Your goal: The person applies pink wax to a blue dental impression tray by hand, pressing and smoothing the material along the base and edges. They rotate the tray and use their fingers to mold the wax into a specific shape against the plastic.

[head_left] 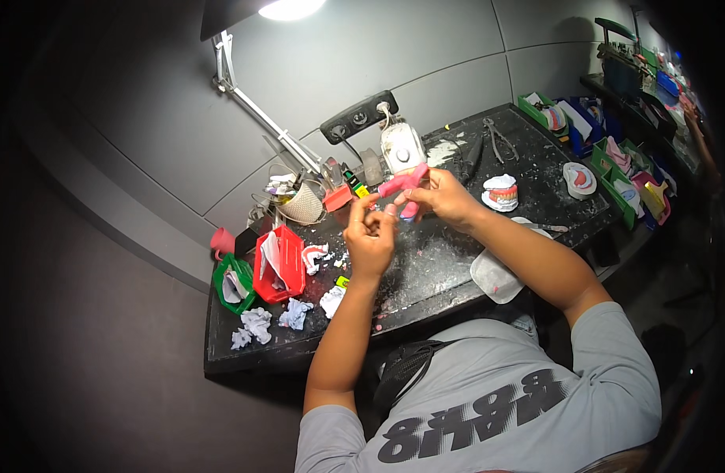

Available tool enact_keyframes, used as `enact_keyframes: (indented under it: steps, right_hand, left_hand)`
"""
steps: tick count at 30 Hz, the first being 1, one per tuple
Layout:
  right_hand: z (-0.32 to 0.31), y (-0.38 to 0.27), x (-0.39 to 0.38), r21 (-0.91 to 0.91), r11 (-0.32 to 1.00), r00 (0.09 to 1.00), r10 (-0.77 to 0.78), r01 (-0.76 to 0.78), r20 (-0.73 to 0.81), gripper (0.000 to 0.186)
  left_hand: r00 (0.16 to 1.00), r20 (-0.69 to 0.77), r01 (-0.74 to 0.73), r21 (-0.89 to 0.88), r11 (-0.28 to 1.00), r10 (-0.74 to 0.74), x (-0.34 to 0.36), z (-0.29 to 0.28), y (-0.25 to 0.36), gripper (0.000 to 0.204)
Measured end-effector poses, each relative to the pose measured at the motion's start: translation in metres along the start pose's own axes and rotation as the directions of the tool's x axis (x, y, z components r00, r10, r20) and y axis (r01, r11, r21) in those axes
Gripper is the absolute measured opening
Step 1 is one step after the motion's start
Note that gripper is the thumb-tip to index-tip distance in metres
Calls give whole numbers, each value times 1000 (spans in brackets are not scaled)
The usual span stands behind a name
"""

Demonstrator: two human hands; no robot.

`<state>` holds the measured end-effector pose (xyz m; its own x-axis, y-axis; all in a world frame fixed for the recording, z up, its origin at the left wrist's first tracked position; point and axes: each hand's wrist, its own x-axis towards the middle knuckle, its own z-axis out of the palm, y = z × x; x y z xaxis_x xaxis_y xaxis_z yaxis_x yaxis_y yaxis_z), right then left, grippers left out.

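Observation:
My right hand (445,199) is closed on a pink, arch-shaped piece that looks like a denture base (403,182), held above the middle of the black bench. Its branches stick out to the left, upward and below my fingers. Just left of it is my left hand (370,235), with its fingers partly curled and the thumb apart from the forefinger. The left forefinger's tip comes close to the piece's left end; whether it touches I cannot tell. To the right stands a white plaster model with a pink denture and teeth (500,194).
A red bin (279,265) and a green bin (234,282) stand at the left, near crumpled paper (256,324). Behind are a lamp arm (260,114), a socket strip (359,118) and a white device (402,147). Pliers (500,142) lie at the back right, beside more bins (615,185).

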<state>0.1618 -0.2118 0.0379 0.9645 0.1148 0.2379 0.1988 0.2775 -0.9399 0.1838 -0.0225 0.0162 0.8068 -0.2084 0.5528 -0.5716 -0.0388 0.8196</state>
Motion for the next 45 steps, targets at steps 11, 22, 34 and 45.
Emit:
enact_keyframes:
  steps: [11,22,34,45]
  right_hand:
    - [-4,16,5,7,999,987,37,-39,156,32]
    - [-8,22,8,-85,994,984,79,-67,157,30]
    - [-3,14,4,-93,995,975,-18,40,221,26]
    - [-2,7,1,-118,989,978,-67,92,197,20]
  left_hand:
    - [982,73,-188,197,962,177,10,-7,-15,24]
    - [985,78,-163,171,972,152,7,-4,-16,25]
    - [973,16,-229,236,944,232,6,-4,-10,22]
    - [946,125,-321,196,927,300,10,-9,-17,29]
